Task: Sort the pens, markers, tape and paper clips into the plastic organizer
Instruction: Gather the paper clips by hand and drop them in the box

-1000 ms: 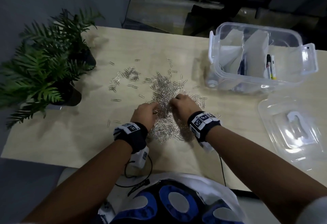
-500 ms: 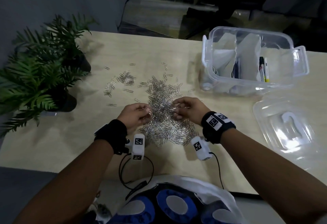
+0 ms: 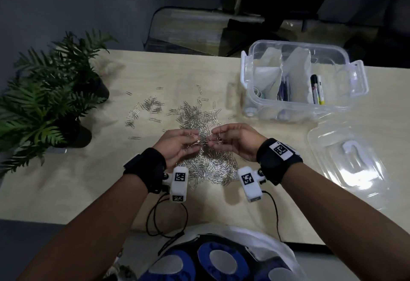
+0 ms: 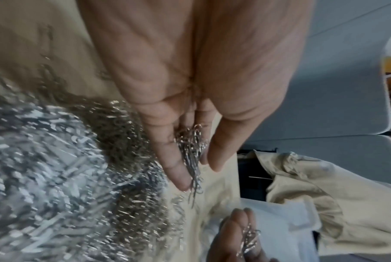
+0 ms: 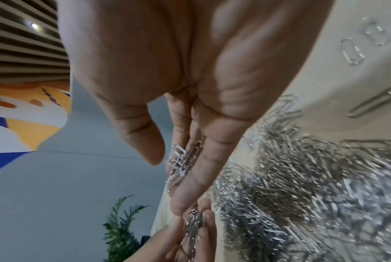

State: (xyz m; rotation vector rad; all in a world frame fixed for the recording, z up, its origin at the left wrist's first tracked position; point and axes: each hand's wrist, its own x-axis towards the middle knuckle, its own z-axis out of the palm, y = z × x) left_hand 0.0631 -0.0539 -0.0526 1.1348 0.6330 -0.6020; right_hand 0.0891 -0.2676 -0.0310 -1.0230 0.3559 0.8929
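A big heap of silver paper clips (image 3: pixel 210 167) lies on the light wooden table, with more scattered clips (image 3: pixel 150 105) to its left. Both hands hover just above the heap, fingertips nearly meeting. My left hand (image 3: pixel 195 141) holds a small bunch of clips (image 4: pixel 190 156) between fingers and thumb. My right hand (image 3: pixel 216 138) holds another bunch (image 5: pixel 181 161) the same way. The clear plastic organizer (image 3: pixel 250 94) stands at the back right, with markers (image 3: pixel 317 89), pens (image 3: pixel 285 87) and a tape roll (image 3: pixel 258 92) between its white dividers.
The organizer's clear lid (image 3: pixel 350 161) lies flat on the table at the right. Two potted ferns (image 3: pixel 51 107) stand at the left edge. Cables from the wrist cameras hang over the table's front edge. A chair stands behind the table.
Both hands were pressed down into the heap, backs up. They have since lifted and turned palms inward, each holding clips. The head view has shifted closer.
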